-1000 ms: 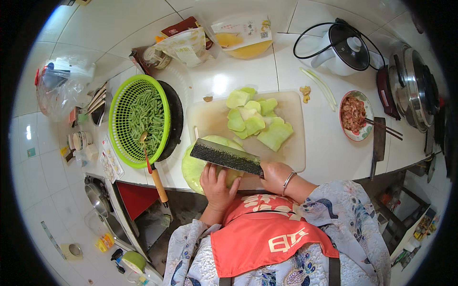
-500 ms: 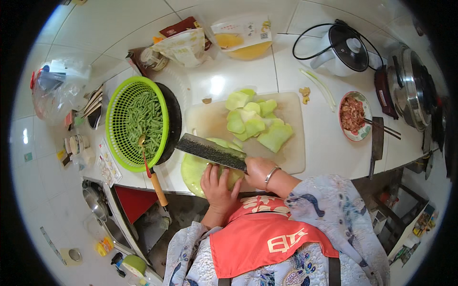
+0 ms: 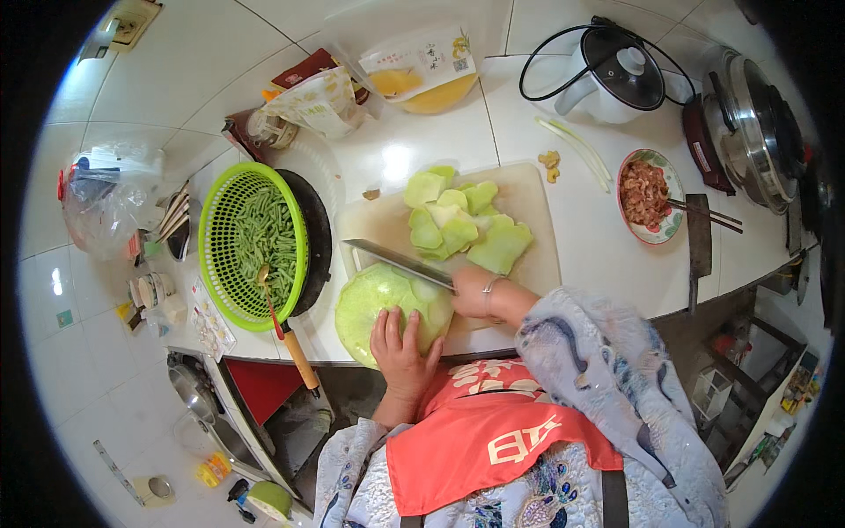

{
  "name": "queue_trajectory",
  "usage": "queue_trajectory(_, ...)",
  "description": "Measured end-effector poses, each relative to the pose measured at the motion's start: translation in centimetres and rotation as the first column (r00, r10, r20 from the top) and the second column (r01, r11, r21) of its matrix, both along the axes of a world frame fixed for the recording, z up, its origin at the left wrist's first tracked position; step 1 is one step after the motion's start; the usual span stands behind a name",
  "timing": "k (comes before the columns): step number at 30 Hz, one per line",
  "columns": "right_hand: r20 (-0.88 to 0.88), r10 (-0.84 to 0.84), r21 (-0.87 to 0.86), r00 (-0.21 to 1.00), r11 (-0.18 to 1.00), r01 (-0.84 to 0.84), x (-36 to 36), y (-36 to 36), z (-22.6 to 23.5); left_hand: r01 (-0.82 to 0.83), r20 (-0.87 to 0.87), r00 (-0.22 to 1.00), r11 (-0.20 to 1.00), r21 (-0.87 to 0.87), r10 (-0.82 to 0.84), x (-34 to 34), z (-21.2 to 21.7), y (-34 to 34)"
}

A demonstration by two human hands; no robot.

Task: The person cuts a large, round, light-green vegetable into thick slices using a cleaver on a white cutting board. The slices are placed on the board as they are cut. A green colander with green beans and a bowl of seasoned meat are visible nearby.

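Observation:
A large round head of pale green cabbage [image 3: 380,299] lies at the near left edge of the cutting board, over the counter's front edge. On its near side rests my left hand [image 3: 403,349], fingers spread and bent over the leaves, holding it. My right hand [image 3: 473,290], with a bracelet at the wrist, is closed on the handle of a cleaver [image 3: 400,263]. The dark blade points left along the cabbage's far side, its flat seen at a steep slant. Whether the edge touches the cabbage I cannot tell. Several loose cabbage leaves [image 3: 458,220] are heaped on the cutting board [image 3: 537,264].
Left stands a green colander [image 3: 211,224] of cut green beans with a spoon, overlapping a dark round pan [image 3: 319,220]. On the right are a bowl of meat [image 3: 650,195] with chopsticks, another cleaver [image 3: 699,238], ginger [image 3: 549,165], scallion [image 3: 576,151] and a white electric pot [image 3: 607,79].
The cleaver blade has turned from showing its broad flat over the cabbage to a narrow slant at the cabbage's far side. More of the cabbage shows. My left hand stays on it.

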State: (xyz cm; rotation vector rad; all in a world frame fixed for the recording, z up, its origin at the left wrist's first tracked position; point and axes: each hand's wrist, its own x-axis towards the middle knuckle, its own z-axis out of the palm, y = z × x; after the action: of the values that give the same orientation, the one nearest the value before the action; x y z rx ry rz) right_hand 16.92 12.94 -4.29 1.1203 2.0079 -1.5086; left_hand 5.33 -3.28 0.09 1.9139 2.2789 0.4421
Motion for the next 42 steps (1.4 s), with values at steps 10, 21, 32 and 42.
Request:
queue_trajectory(10,-0.193,-0.154,-0.009,0.969,0.988,0.155,7.3,-2.6,2.4,0.057,0.022,0.998,0.998,0.021,-0.057,-1.8,-1.4,-3.2)
queue_trajectory(21,-0.074,-0.094,-0.104,0.993,0.991,0.086,6.3,-4.0,4.5,0.054,-0.041,0.998,0.997,0.046,-0.052,-1.7,-1.9,-3.2)
queue_trajectory(32,-0.168,-0.131,-0.039,0.977,0.991,0.126,2.2,-3.6,2.7,0.065,-0.066,0.996,0.997,0.041,-0.062,-1.8,-2.0,-2.8)
queue_trajectory(42,-0.150,-0.008,-0.096,0.989,0.995,-0.007,3.7,-3.3,0.6,0.049,-0.080,0.996,0.998,0.033,-0.046,-1.6,-2.1,-3.1)
